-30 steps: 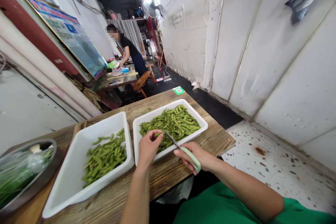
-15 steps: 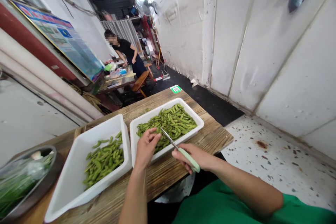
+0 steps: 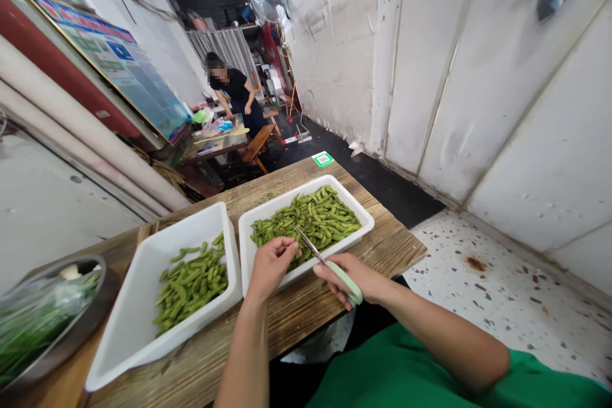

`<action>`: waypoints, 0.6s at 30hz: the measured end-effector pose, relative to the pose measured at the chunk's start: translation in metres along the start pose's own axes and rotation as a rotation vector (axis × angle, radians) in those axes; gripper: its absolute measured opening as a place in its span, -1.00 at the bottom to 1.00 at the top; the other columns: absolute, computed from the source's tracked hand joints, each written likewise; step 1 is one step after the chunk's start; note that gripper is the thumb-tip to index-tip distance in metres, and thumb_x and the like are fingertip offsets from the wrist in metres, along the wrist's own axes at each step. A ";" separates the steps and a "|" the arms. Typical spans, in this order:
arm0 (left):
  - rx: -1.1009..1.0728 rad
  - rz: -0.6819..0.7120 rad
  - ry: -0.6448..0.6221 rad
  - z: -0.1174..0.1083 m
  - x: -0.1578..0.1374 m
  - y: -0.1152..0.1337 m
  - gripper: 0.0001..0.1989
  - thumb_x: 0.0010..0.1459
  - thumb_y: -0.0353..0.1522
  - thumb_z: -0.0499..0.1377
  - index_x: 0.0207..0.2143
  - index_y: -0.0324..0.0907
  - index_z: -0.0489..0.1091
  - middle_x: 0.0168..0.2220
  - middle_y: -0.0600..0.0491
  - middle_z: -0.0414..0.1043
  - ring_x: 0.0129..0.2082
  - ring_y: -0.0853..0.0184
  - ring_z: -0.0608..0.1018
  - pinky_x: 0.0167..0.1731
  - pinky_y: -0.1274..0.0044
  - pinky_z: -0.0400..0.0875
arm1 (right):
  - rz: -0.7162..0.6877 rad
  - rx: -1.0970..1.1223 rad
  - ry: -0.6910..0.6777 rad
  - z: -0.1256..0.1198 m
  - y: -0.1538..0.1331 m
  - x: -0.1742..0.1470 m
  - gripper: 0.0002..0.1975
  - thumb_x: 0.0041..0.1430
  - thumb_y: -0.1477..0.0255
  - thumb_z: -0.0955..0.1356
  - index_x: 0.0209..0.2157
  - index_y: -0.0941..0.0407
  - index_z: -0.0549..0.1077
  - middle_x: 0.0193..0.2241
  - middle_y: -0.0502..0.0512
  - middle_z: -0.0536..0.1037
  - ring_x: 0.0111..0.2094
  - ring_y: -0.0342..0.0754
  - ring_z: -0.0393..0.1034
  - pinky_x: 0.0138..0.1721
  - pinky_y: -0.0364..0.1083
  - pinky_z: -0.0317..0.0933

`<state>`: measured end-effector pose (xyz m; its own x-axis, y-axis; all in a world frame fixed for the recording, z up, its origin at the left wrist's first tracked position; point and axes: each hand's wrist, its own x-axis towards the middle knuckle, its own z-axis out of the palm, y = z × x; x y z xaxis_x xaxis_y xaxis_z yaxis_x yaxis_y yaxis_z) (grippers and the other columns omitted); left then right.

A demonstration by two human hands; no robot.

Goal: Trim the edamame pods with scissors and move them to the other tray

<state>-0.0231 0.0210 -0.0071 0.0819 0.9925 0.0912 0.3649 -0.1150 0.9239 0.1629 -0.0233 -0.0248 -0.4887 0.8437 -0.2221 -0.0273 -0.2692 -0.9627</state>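
Note:
My right hand point(image 3: 351, 277) is wrapped round the pale green handles of a pair of scissors point(image 3: 342, 280). Their metal blades point up and left over a white tray point(image 3: 366, 224) full of green soybean pods point(image 3: 325, 213). Close to the blade tips is my left hand point(image 3: 271, 262), thumb and fingertips pinched together above the tray's near side. Whatever lies in that pinch is hidden or too small to make out. To the left stands a second white tray point(image 3: 138, 287), with a smaller heap of pods point(image 3: 196, 284) at its right side.
Both trays stand on a wooden table point(image 3: 296, 325). A metal bowl point(image 3: 90, 306) with bagged green vegetables sits at the left edge. A green QR code card point(image 3: 322, 159) lies at the far corner. Further back, a person point(image 3: 236, 89) in dark clothes leans over another table point(image 3: 215, 145).
My left thumb and fingers have come closer together, and the hand is slightly higher. The scissors stay in my right hand, almost in place. The whole view has shifted a little.

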 end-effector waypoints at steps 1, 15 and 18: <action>0.016 0.007 -0.010 -0.001 0.000 0.000 -0.76 -0.06 -0.21 0.21 -0.47 -0.23 0.44 -0.54 0.05 0.46 -0.50 0.36 0.45 -0.42 0.56 0.29 | 0.008 -0.016 0.005 0.000 -0.002 -0.001 -0.59 -0.04 0.07 0.37 -0.48 0.14 0.26 -0.75 -0.18 0.22 -0.80 -0.29 0.11 -0.83 -0.30 0.07; 0.666 0.084 0.810 -0.043 -0.014 -0.009 -0.66 0.02 -0.22 0.10 -0.22 -0.20 0.47 -0.19 -0.12 0.47 -0.13 0.11 0.45 -0.06 0.28 0.22 | 0.093 0.316 -0.087 -0.010 0.006 -0.004 -0.54 0.03 0.03 0.32 -0.33 0.19 0.33 -0.68 -0.12 0.33 -0.76 -0.25 0.22 -0.75 -0.24 0.19; 0.965 -0.208 0.924 -0.079 -0.022 -0.005 -0.55 -0.01 -0.23 0.11 -0.07 -0.25 0.40 0.03 -0.29 0.29 0.05 -0.13 0.28 -0.05 0.03 0.08 | 0.102 0.459 -0.154 -0.015 0.010 -0.005 -0.50 0.05 0.00 0.28 -0.25 0.18 0.32 -0.62 -0.08 0.37 -0.70 -0.18 0.30 -0.67 -0.16 0.27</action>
<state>-0.1001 0.0028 0.0151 -0.5632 0.6162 0.5505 0.8261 0.4351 0.3582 0.1780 -0.0229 -0.0353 -0.6314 0.7330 -0.2530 -0.3367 -0.5531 -0.7621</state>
